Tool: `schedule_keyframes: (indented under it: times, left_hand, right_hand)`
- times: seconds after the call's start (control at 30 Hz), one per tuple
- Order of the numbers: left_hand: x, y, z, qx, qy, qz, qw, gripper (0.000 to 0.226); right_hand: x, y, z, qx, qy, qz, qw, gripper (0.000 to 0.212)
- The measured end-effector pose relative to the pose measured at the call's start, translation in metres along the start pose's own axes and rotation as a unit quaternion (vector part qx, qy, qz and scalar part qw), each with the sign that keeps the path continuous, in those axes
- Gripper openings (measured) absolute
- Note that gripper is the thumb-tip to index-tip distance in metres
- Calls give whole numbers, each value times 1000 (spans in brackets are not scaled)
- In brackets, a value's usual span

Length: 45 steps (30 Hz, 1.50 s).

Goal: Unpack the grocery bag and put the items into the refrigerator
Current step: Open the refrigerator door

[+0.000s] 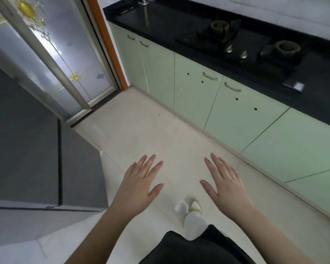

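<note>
My left hand (139,184) and my right hand (225,187) are held out flat above the pale tiled floor, palms down, fingers straight and spread, holding nothing. A grey refrigerator (25,145) stands at the left with its doors closed; a dark vertical seam runs between the two doors. No grocery bag and no groceries are in view.
Pale green cabinets (227,113) run along the right under a black countertop (160,20) with a two-burner gas hob (242,46). A frosted sliding glass door (51,60) stands at the back left. My foot in a white slipper (194,210) is on the floor below my hands.
</note>
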State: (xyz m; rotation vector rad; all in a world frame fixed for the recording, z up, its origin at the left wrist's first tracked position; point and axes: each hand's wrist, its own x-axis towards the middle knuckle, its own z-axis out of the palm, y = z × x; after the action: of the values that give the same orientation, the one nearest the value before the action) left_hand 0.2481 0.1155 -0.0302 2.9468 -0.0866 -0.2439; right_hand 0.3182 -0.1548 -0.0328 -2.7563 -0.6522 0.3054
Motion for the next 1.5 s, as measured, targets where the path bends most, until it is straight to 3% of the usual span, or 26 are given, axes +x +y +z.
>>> schedule_keyframes:
  times: [0.3,0.57,0.87,1.2,1.5]
  left_hand:
    - [98,11,-37,47,22,-83,995,67]
    - [94,-21,-43,28,34,-262,964,74]
    - [55,-92,-32,-13,55,-395,917,72]
    - [38,-184,-47,-54,93,-467,878,77]
    - [28,-222,-52,-41,111,-540,834,71]
  right_hand:
    - [118,50,-36,-23,-33,-84,996,74]
    - [189,27,-29,-23,-87,-176,980,71]
    - [275,-68,-8,-47,-114,-290,949,72]
    - [349,-205,17,-82,-135,-399,903,66]
    - [403,-276,35,-91,-180,-481,853,68]
